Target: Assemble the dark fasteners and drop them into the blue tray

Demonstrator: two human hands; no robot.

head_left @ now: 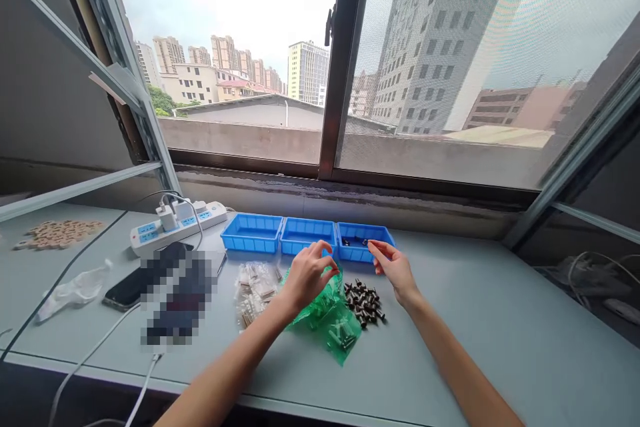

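Observation:
My left hand [309,275] hovers over a green plastic bag [327,303], its thumb and forefinger apart with nothing visible between them. The bag holds small pale, rod-like pieces. My right hand [394,271] is at the near right edge of the right-hand blue bin [356,254], thumb and fingertips pinched together over its rim. Whatever the pinch may hold is too small to make out. A few dark pieces lie inside that bin. Below and between my hands is a loose pile of dark metal screws [364,303]. Clear bags of small parts [255,290] lie left of the green bag.
Two more blue bins, the middle [308,245] and left [251,242], stand in the same row. Left of them are a power strip [215,215] with plugs, a black phone [125,288], cables, crumpled white plastic [77,293] and small wooden pieces [60,235]. A window rises behind.

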